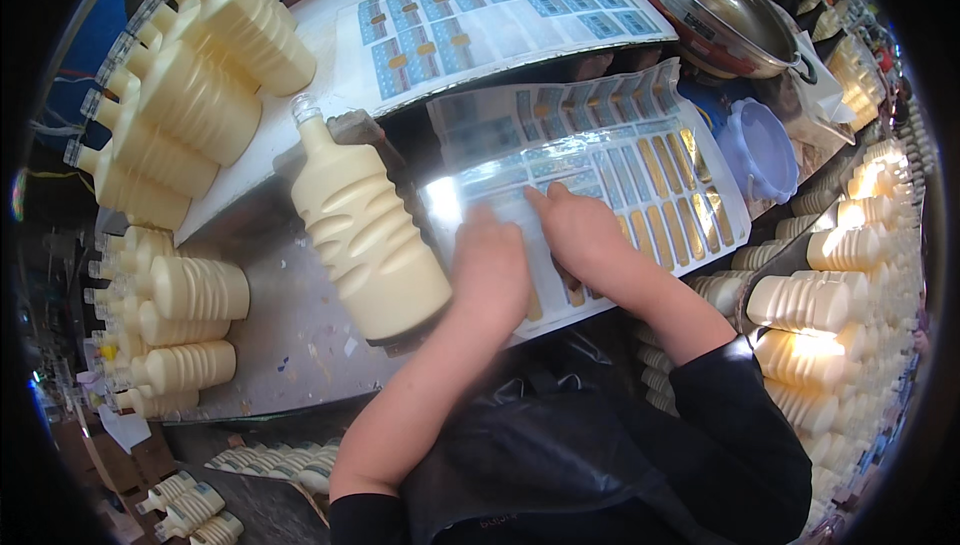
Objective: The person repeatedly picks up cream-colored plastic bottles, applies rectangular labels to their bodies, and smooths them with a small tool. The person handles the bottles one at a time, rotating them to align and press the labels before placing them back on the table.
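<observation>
A sheet of blue and gold labels [690,210] lies in front of me, its far part bent up and its surface glossy. Both hands are over its left half. My left hand [490,260] is smeared by motion at the sheet's left side, so its fingers cannot be read. Close beside it, my right hand [580,235] is closed, fingers curled and fingertips down at the labels; whatever they pinch is too small to make out. Left of my left hand, a large cream bottle [365,235] with a ribbed body and clear neck leans back against a dark block [355,130].
More cream bottles stand on the left [195,95] and lie stacked below them [200,290]. Many others fill the right side [810,305]. Further label sheets [480,20] lie on a raised white board. A metal pan [725,5] and a lilac bucket [760,150] stand at right.
</observation>
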Available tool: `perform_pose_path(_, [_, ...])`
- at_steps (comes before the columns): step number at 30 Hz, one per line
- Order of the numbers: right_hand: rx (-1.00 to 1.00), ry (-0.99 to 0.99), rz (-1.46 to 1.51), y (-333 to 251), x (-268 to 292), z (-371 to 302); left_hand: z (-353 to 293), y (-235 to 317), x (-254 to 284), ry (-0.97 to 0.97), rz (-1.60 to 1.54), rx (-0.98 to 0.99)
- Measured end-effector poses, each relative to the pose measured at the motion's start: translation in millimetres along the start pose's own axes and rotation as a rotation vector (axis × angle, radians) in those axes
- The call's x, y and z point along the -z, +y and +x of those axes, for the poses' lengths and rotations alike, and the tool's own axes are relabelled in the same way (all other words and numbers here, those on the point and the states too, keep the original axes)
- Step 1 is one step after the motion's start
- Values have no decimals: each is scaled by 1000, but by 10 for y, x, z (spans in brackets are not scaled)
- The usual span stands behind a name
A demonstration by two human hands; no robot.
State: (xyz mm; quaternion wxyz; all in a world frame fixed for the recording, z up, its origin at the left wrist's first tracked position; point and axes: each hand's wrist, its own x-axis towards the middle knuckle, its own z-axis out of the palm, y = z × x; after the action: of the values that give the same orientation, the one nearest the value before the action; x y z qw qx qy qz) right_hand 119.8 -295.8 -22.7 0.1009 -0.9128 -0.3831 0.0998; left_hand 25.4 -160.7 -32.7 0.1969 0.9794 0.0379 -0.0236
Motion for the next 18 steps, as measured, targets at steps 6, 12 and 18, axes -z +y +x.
perform_pose_path(6, [13, -143, 63, 11, 159, 89, -72, -88, -119, 142, 24, -67])
perform_pose_path(12, [80, 52, 143, 171, -23, 302, -90, -47, -85, 178, -18, -76])
perform_pose_path(18, [106, 113, 257, 155, -114, 480, -85, -36, -63, 202, -50, -69])
